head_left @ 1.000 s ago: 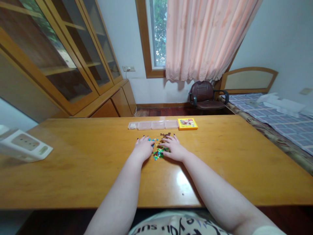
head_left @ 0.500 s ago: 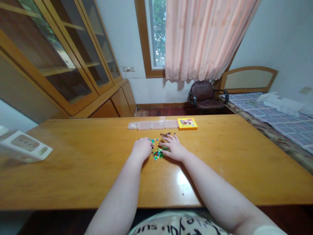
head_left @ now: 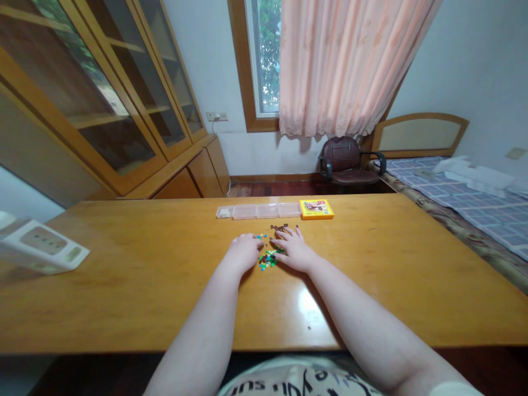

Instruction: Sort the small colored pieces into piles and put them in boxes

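Coloured pieces (head_left: 268,258) lie between left hand (head_left: 243,251), seemingly curled, and right hand (head_left: 293,250).

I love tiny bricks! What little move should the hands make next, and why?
Probably pinch one of the blue pieces with the left hand: its curled fingers sit right beside them, while the right hand lies flat on the mixed pile. The clear compartment box lies just behind.

The small multicoloured plastic pieces (head_left: 268,257) are too tiny to tell apart; the curled left hand (head_left: 243,252) hides some, and whether it pinches one. The left edge cuts off the white plastic box (head_left: 41,250).
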A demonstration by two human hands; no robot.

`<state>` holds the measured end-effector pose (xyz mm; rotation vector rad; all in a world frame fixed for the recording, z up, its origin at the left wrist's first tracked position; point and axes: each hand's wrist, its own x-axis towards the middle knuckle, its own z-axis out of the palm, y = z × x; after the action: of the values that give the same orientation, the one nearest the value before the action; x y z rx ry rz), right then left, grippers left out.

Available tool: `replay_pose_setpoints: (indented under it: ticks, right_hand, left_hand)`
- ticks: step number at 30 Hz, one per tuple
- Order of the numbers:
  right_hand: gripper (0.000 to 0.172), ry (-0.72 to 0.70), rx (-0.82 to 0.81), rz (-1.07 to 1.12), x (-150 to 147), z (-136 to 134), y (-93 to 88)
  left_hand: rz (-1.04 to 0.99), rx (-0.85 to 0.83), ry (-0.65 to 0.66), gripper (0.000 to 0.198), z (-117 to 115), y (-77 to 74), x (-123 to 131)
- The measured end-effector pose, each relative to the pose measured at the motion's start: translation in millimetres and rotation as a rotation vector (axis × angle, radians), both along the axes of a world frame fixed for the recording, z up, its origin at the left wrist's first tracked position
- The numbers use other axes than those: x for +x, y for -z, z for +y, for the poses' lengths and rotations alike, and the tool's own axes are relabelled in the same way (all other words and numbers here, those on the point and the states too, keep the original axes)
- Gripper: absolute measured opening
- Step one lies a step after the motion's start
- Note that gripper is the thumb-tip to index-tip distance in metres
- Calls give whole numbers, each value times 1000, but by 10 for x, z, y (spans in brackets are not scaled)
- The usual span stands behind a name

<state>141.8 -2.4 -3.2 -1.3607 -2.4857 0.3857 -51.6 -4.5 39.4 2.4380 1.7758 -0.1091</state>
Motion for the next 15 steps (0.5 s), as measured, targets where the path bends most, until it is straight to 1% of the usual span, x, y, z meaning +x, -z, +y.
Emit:
replay_pose_setpoints:
  ticks: [3,6,10,15]
  right_hand:
    - [41,-70,0,32,8,-13,-28]
    - [41,-131,-14,42,4,-33,-45]
    - [40,-139,-21,37,0,-40,-35]
    - [27,-65,23,90,31,-4,-25]
  left_hand:
    - [-4,-122,-126,31,-17,-65,16]
    - [0,-167,-159,31,-19,-80,30]
    - [-31,-170,-102,28,-4,-42,40]
    - [-140,-172,17,28,30,32,42]
